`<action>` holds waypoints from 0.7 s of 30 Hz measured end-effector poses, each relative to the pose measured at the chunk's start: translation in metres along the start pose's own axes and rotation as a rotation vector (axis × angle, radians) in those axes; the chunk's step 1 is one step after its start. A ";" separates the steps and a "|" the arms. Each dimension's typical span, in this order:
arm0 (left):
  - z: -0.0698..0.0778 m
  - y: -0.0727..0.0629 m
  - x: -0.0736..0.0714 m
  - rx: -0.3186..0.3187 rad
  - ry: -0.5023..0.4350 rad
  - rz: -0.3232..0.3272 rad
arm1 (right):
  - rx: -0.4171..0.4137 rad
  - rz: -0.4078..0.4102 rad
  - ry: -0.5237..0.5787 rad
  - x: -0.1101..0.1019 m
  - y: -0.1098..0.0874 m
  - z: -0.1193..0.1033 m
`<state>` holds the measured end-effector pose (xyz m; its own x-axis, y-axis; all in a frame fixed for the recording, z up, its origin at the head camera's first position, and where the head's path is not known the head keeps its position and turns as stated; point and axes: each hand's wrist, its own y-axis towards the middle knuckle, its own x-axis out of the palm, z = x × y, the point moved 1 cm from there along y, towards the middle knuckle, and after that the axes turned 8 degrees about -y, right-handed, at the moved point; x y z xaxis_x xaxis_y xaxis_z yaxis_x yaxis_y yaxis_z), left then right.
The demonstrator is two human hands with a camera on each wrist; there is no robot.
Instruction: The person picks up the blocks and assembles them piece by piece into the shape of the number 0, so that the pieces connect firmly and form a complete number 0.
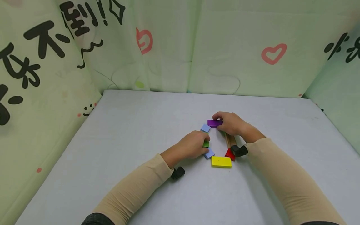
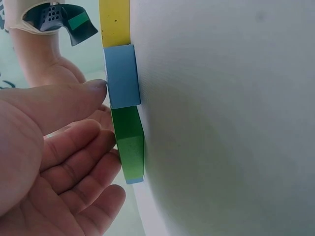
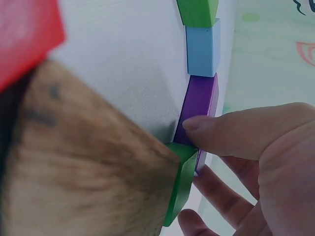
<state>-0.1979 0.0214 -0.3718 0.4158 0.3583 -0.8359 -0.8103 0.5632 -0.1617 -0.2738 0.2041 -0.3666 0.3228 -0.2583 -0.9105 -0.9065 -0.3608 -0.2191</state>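
Wooden blocks stand in a ring on the table. My left hand is at the ring's left side, its thumb at a light blue block and its loosely bent fingers against the outer side of a green block. At the far side, my right hand pinches a purple block, thumb on the near face, fingers behind. One end of the purple block meets another green block; another light blue block adjoins its other end. A brown wood-grain block lies under the right wrist.
A yellow block forms the ring's near side, beside a red block. Black wrist devices hang close over the table, the right one by the red block. Printed cloth walls the table's back and sides.
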 end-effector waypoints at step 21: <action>0.003 0.000 -0.001 -0.031 -0.010 -0.005 | 0.016 0.042 0.041 -0.004 -0.004 0.002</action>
<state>-0.1975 0.0232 -0.3697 0.4240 0.3631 -0.8297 -0.8204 0.5420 -0.1821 -0.2721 0.2085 -0.3631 0.2947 -0.3093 -0.9042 -0.9237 -0.3346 -0.1866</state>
